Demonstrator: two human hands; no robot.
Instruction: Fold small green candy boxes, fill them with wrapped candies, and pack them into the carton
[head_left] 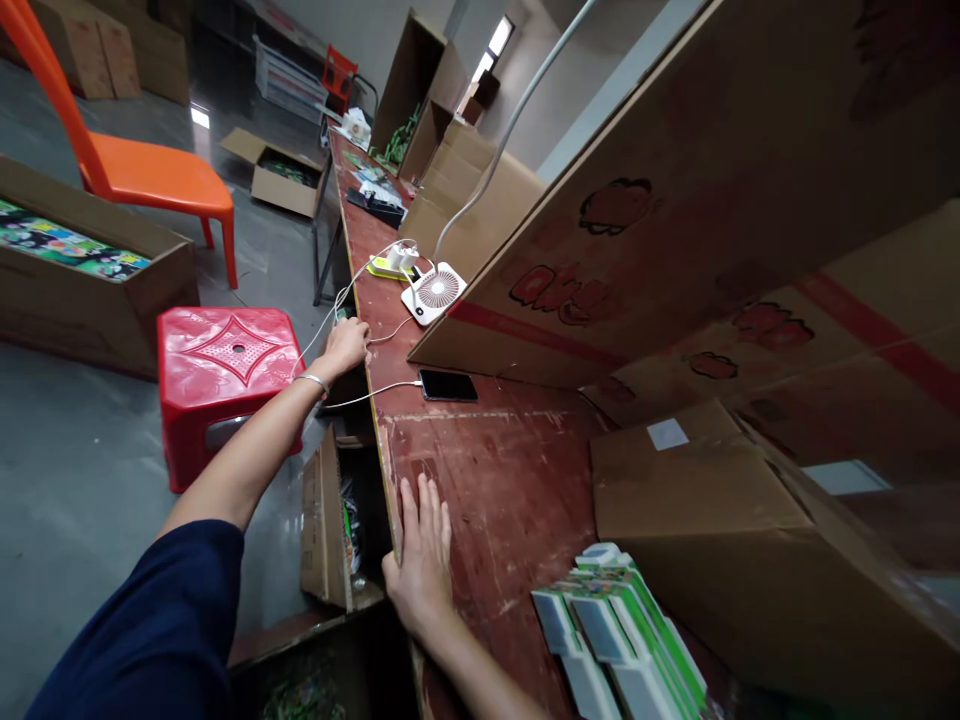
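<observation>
My left hand (347, 345) reaches out to the table's left edge, its fingers curled on a thin white cable (391, 333) that runs to a small white fan (438, 291). Part of its grip is hidden. Further from me, white chargers (403, 257) sit in a yellow-green and white power strip (384, 268). A black phone (448, 386) lies on the table, plugged into another white cable (395, 388). My right hand (424, 565) rests flat on the reddish-brown table (499, 480), fingers stretched out and thumb at its edge.
Stacks of green and white printed cards (622, 635) lie at the near right, beside a cardboard box (690, 480). A large cardboard panel (600, 270) leans over the table. On the left stand a red stool (232, 350) and an orange chair (161, 170). An open box (322, 520) sits below the edge.
</observation>
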